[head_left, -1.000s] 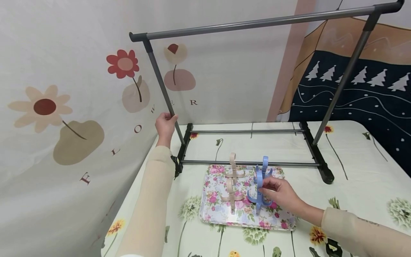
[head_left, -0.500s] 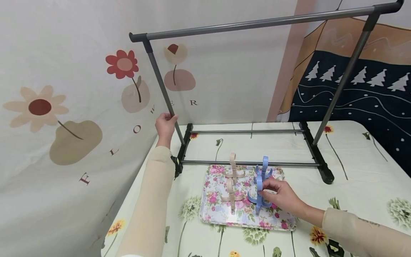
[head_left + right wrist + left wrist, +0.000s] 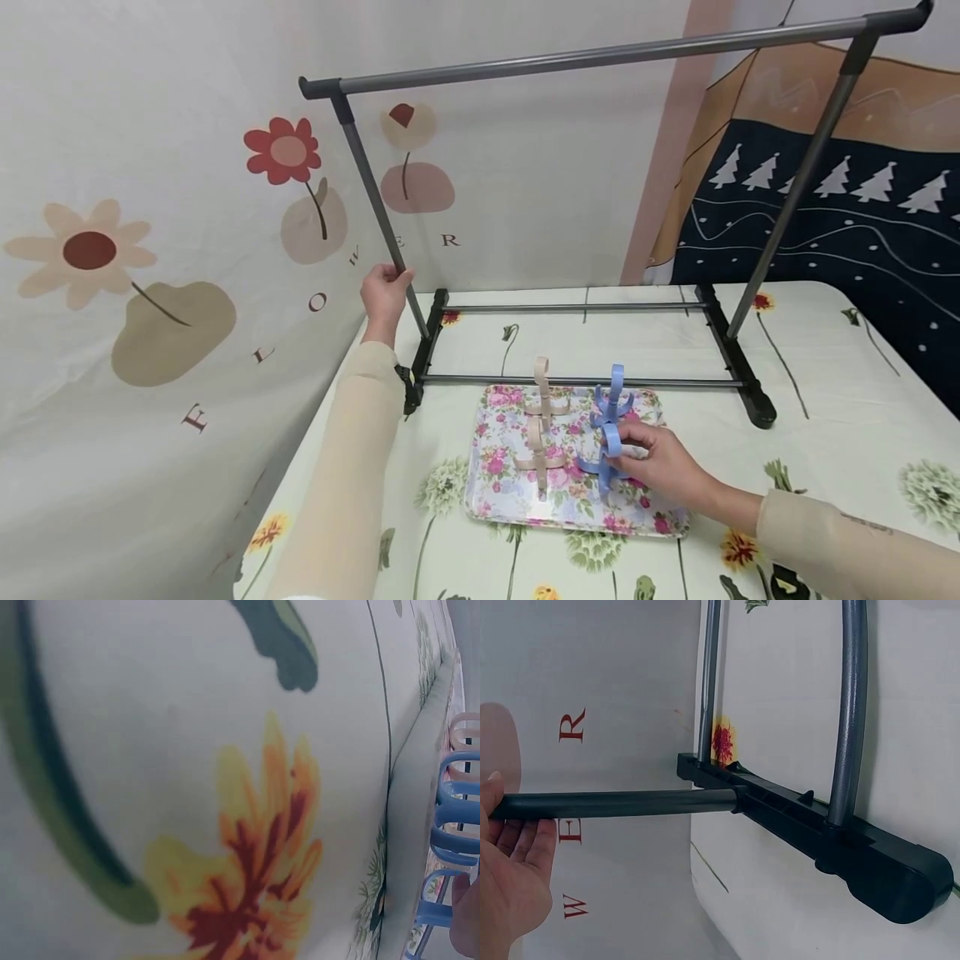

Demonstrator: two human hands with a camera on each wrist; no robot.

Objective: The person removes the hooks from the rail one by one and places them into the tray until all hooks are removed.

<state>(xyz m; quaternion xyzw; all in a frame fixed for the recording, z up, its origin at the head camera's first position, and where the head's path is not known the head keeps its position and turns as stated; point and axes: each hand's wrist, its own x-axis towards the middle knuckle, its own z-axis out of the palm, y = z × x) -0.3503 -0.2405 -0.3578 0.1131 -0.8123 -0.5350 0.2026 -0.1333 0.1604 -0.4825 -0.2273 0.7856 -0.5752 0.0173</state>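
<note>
My left hand (image 3: 385,295) grips the left upright (image 3: 371,183) of a grey metal clothes rack, partway up from its black foot. In the left wrist view the thumb lies over the tube (image 3: 615,803) and the fingers under it. On the right, my right hand (image 3: 663,465) pinches a blue multi-prong hook (image 3: 612,442) low over a floral tray (image 3: 491,510). Just behind it a second blue hook (image 3: 615,396) stands on the tray. Two beige hooks stand to the left, one at the back (image 3: 543,392) and one in front (image 3: 537,461).
The rack's top bar (image 3: 600,57) runs high across the scene. Its lower rail (image 3: 480,380) passes right behind the tray, and the right foot (image 3: 738,367) stands on the flower-print tablecloth (image 3: 840,450). A printed curtain (image 3: 540,217) hangs behind.
The blue hook in my right hand has tipped, its curved top coming lower and nearer to me. My left hand keeps its grip on the upright. The head view has shifted slightly.
</note>
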